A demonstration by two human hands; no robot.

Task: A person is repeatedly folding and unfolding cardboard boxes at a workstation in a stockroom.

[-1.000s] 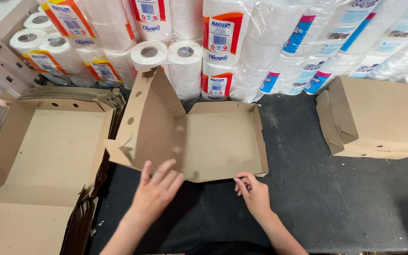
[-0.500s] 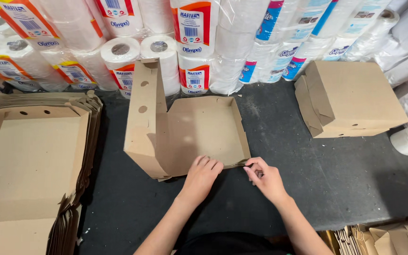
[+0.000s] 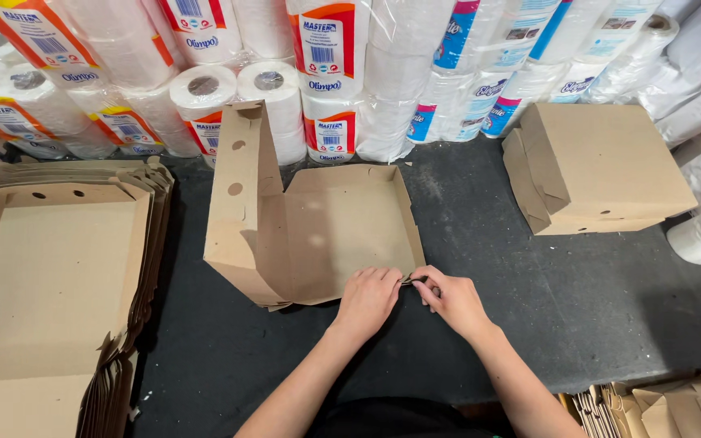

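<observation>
Both hands meet at the near right corner of a half-folded brown cardboard box (image 3: 326, 235) lying in the middle of the dark surface (image 3: 578, 308): the left hand (image 3: 369, 302) presses curled fingers on the box's front edge, the right hand (image 3: 450, 298) pinches a small flap at that corner. The box's left wall, with round holes, stands upright. A stack of flat cardboard blanks (image 3: 50, 276) lies to the left, a finished closed box (image 3: 602, 166) sits to the right, well apart. Along the back stand wrapped packs of white paper rolls (image 3: 204, 97), some with red-and-orange labels (image 3: 328, 49), others with blue-and-pink ones (image 3: 464, 49)
</observation>
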